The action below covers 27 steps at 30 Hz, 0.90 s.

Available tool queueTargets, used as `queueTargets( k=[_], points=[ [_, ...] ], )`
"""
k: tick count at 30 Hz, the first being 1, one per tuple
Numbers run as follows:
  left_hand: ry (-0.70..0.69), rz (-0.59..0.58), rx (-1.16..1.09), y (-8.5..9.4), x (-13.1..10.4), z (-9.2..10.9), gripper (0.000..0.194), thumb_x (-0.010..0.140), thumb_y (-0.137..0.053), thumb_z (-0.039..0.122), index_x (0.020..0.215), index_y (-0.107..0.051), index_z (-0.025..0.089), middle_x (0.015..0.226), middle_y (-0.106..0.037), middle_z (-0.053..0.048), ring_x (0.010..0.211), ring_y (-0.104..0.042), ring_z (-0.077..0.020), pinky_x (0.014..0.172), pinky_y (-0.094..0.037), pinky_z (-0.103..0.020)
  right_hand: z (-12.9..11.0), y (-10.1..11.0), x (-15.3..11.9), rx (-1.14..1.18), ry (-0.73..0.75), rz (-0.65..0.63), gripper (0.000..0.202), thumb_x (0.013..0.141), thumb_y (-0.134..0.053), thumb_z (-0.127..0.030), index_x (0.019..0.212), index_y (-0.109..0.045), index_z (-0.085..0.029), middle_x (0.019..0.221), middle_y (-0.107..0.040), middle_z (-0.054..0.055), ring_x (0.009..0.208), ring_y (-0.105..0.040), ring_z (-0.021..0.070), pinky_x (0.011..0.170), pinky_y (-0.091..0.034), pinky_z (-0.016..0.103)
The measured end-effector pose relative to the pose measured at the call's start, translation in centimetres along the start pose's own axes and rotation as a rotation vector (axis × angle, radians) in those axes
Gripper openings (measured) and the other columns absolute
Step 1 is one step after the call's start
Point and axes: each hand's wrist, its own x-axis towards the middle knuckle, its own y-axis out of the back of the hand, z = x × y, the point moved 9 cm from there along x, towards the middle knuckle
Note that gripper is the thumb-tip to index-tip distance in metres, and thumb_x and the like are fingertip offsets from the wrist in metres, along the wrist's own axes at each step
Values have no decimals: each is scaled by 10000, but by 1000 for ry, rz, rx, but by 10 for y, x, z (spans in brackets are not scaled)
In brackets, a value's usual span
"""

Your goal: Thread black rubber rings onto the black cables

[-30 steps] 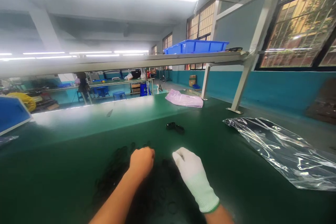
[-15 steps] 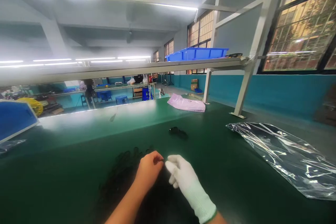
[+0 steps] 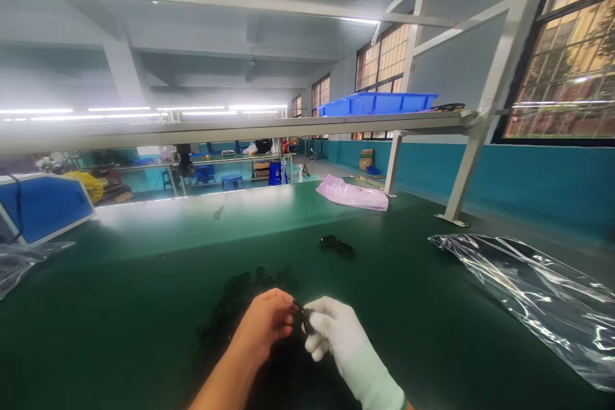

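My bare left hand (image 3: 271,320) is closed in a pinch on one end of a small dark piece (image 3: 303,315). My right hand (image 3: 331,327), in a white knitted glove, has its thumb and fingers closed on the other end. The piece looks thin and black; its exact kind is too small and blurred to tell. Below both hands lies a heap of black curly strands (image 3: 221,320) that look like hair, partly covered by my forearms. Farther off on the table rests a small black object (image 3: 337,246) in two joined lumps.
The dark green table (image 3: 144,295) bears a pink plastic bag (image 3: 353,193) at the back and clear plastic film (image 3: 528,295) at the right. A blue panel (image 3: 48,205) stands left. Above runs a shelf beam (image 3: 240,130) carrying a blue tray (image 3: 379,102).
The view has shifted a little left, so things appear farther right. A dark piece now shows between my fingertips, where none was visible before.
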Motion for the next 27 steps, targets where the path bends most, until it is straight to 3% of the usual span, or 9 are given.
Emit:
queueTargets(
  k=[6, 10, 13, 16, 18, 20, 23, 27],
  points=[
    [-109, 106, 48, 18, -1, 16, 340, 594, -687, 434, 725, -510, 175, 572, -451, 78, 470, -402, -41, 492, -389, -175, -4, 7, -2, 113, 35, 17, 238, 619, -599, -328, 753, -535, -141, 564, -571, -17, 367, -476, 66, 327, -342, 176],
    [-128, 87, 223, 16, -6, 21, 325, 626, -649, 456, 716, -530, 167, 606, -505, 42, 475, -419, -66, 518, -431, -235, -6, -4, -7, 173, 39, -57, 238, 649, -609, -322, 784, -529, -142, 597, -580, -13, 379, -455, 56, 342, -317, 178],
    [-144, 120, 410, 21, -10, 27, 243, 660, -619, 405, 669, -563, 169, 595, -527, 15, 490, -450, -105, 528, -420, -261, -5, -9, -9, 168, 39, -78, 259, 656, -643, -336, 773, -528, -137, 609, -584, -7, 385, -457, 55, 344, -322, 181],
    [-236, 218, 595, 26, -20, 41, 107, 691, -604, 290, 727, -630, 193, 767, -599, -24, 720, -541, -172, 648, -402, -269, -4, -7, -6, 135, 46, -57, 288, 657, -655, -364, 776, -531, -133, 623, -590, -5, 397, -479, 61, 348, -342, 182],
    [-307, 250, 746, 19, -28, 49, 114, 750, -551, 282, 779, -644, 223, 831, -618, -15, 795, -547, -183, 679, -381, -265, -3, -5, -4, 94, 40, -41, 317, 622, -668, -375, 775, -532, -132, 600, -591, -6, 376, -485, 73, 332, -349, 191],
    [-343, 195, 812, 3, -33, 48, 146, 783, -519, 309, 791, -637, 224, 768, -628, 0, 731, -555, -176, 644, -375, -259, -3, -5, -4, 55, 38, -39, 331, 600, -673, -377, 775, -534, -134, 569, -584, -12, 360, -489, 86, 323, -350, 200],
    [-351, 70, 635, -16, -32, 42, 113, 721, -594, 300, 735, -627, 193, 673, -606, 16, 659, -538, -152, 606, -367, -239, -5, -8, -7, 10, 48, -59, 304, 614, -662, -354, 789, -539, -139, 544, -571, -25, 377, -512, 98, 346, -364, 203],
    [-186, -16, 291, -13, -23, 26, 197, 678, -625, 340, 657, -588, 147, 590, -540, 17, 560, -474, -111, 561, -361, -230, -6, -12, -12, -38, 35, -74, 230, 610, -625, -265, 782, -541, -138, 540, -558, -34, 373, -506, 89, 350, -357, 196]
  ],
)
